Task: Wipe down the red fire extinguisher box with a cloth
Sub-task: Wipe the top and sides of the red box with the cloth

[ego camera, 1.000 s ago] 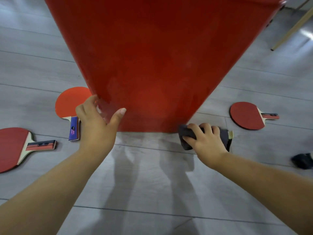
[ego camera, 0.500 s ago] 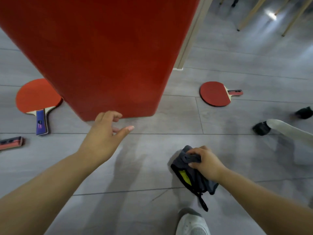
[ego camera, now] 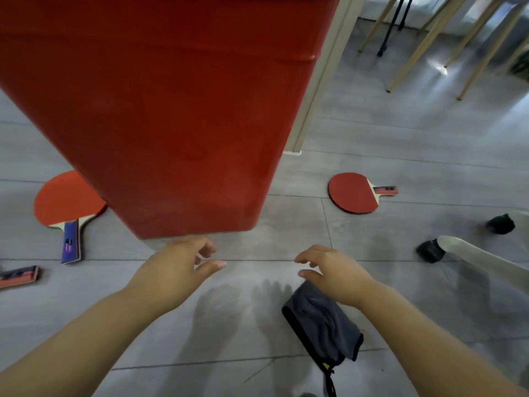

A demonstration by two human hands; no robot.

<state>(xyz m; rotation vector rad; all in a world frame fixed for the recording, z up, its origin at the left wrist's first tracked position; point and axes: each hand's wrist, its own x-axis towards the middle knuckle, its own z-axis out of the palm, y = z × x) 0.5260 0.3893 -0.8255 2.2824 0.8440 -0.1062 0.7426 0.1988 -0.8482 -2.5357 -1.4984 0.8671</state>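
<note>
The red fire extinguisher box fills the upper left of the view and stands on the grey tiled floor. A dark grey cloth with a black edge lies crumpled on the floor in front of the box, low and right of centre. My right hand hovers just above the cloth's upper end with fingers apart and nothing in it. My left hand floats just below the box's bottom edge, fingers loosely curled and empty, not touching the box.
Table tennis paddles lie on the floor: one at the left partly under the box, one at the right, a handle at the far left. Wooden furniture legs stand at upper right. Black objects and a pale shape lie at right.
My right hand has let go of the cloth, which now lies on the floor, and has risen above it. My left hand has come away from the box.
</note>
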